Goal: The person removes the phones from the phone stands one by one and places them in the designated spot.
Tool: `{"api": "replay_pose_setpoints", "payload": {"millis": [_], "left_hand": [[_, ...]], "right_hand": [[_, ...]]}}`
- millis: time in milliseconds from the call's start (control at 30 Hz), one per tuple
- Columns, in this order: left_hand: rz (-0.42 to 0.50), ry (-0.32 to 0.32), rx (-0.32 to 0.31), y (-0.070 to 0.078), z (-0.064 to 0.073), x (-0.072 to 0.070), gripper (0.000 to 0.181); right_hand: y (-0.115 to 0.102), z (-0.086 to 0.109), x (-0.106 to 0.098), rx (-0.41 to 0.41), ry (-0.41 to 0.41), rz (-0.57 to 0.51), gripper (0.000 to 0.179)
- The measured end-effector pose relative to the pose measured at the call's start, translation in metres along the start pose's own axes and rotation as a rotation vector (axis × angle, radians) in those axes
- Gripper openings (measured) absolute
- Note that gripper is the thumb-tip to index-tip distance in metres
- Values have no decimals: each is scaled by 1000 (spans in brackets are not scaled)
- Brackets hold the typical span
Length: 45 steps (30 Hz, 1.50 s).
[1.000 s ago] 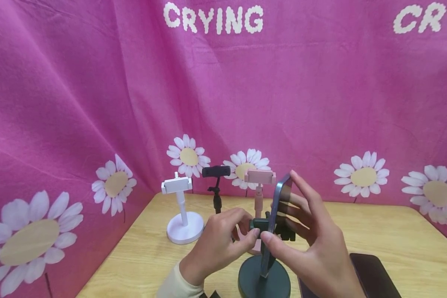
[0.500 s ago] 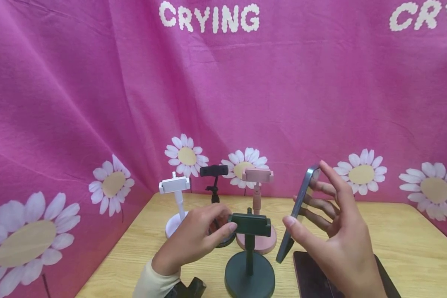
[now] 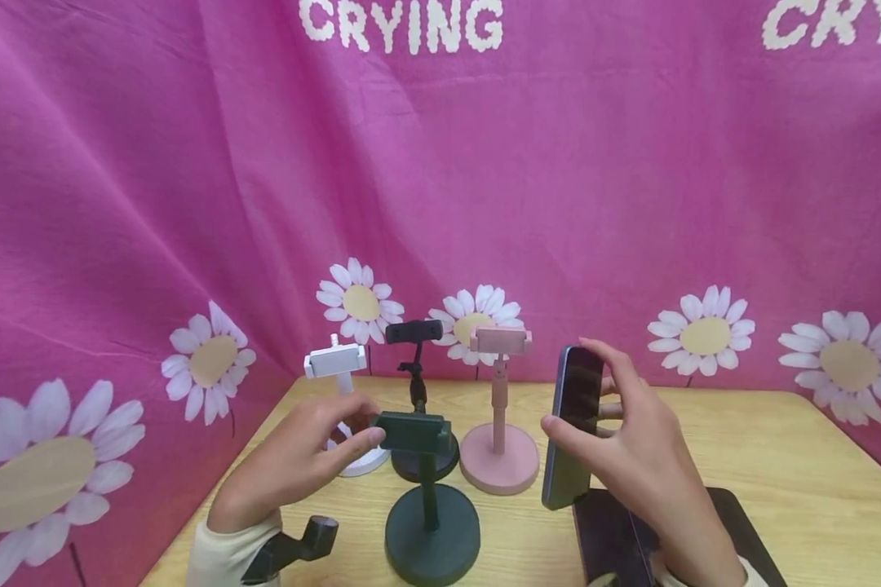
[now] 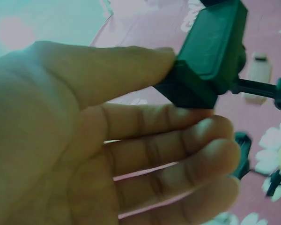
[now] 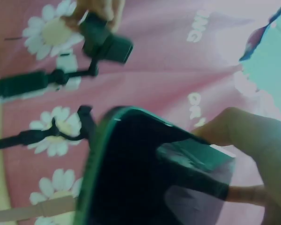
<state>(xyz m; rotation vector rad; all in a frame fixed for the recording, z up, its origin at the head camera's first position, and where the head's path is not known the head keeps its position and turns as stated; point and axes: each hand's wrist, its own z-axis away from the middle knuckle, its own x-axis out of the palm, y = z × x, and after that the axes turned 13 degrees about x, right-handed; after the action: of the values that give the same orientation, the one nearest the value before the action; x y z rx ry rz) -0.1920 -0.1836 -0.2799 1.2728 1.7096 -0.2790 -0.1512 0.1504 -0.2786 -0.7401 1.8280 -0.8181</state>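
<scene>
In the head view my left hand [image 3: 301,452] pinches the left end of the clamp on a dark green phone stand [image 3: 431,534], which stands upright on its round base. The left wrist view shows thumb and index finger at the end of the green clamp [image 4: 210,44], the other fingers loosely bent below. To the right, my right hand [image 3: 642,444] holds a smartphone [image 3: 574,408] upright by its edges, thumb on the near edge and fingers on the far one. A gap separates the phone from the stand. The clamp has nothing in it.
Behind the green stand are a white phone stand [image 3: 335,360], a black phone stand [image 3: 414,332] and a pink phone stand [image 3: 499,461]. Two dark phones lie on the table [image 3: 800,465] under my right forearm, one being a phone [image 3: 608,530] at the left. A pink flowered cloth [image 3: 558,179] hangs behind.
My right hand has taken the phone away from the green stand to the right and turned it more face-on. My left hand has shifted the green stand to the left.
</scene>
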Motion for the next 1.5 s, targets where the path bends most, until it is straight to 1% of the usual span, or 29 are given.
{"api": "replay_pose_setpoints", "payload": {"millis": [133,233,300,400,600,767,867,967,1067,1167,1200,1267,1400,1500], "left_hand": [[-27,9,-53,-4,10,-13,14],[-61,30,-97,-7,18,-21,16],[-90,44,-115,-9,23,-25,17],[-116,64,-136,-13,28,-29,16],[-150,73,-173,-17,31,-33,9],[-199,88,-189,-20,35,-38,9],[-216,102,-192,-21,36,-38,8],[-221,113,-199,-23,36,-38,8],[-212,116,-211,-24,34,-37,8],[-204,111,-217,-25,33,-36,9],[-200,108,-220,-26,32,-36,10],[-199,106,-225,-26,32,-37,9],[-202,111,-229,-25,33,-38,9],[-201,117,-231,-25,34,-39,9]], "right_hand": [[10,-12,12,6,-41,97,80],[19,-20,23,0,-65,161,78],[26,-24,31,-1,-89,207,76],[38,-26,46,18,-139,270,74],[59,-17,77,99,-217,406,78],[68,-6,97,139,-273,498,76],[70,-1,105,150,-300,562,74],[74,3,110,144,-322,603,68],[79,6,115,175,-365,612,64],[85,9,120,206,-404,639,63],[86,9,122,211,-408,654,63],[89,10,125,193,-397,682,59],[92,10,128,128,-345,738,52],[93,8,128,93,-309,803,52]]}}
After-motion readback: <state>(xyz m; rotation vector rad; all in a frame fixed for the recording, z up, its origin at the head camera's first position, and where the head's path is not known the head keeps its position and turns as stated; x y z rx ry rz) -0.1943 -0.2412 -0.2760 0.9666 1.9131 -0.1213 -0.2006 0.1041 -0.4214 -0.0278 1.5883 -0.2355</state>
